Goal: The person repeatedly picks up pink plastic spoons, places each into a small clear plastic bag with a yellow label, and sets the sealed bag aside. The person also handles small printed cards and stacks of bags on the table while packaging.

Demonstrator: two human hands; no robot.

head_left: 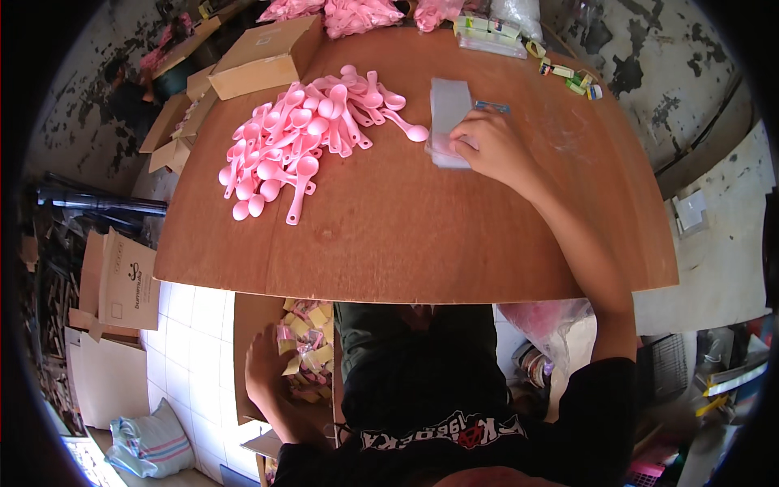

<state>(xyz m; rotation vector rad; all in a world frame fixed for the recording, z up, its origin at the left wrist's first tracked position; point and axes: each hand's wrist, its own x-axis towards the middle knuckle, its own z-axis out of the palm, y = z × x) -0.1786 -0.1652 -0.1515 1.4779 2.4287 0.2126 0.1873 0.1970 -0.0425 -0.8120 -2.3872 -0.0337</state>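
My right hand rests at the right edge of a stack of clear plastic bags. Its thumb and fingers are pinched together on the bags. A small blue flat piece shows just beyond the knuckles. Left of the stack spreads a heap of pink plastic spoons, with one spoon lying close to the bags. Below the table edge, my left hand is open with fingers apart. It is over a cardboard box holding small pink packets with yellow cards.
A closed cardboard carton stands at the table's far left. Pink bagged goods lie along the back edge. Small yellow-green boxes sit at the far right. On the floor at left are an open carton and a white sack.
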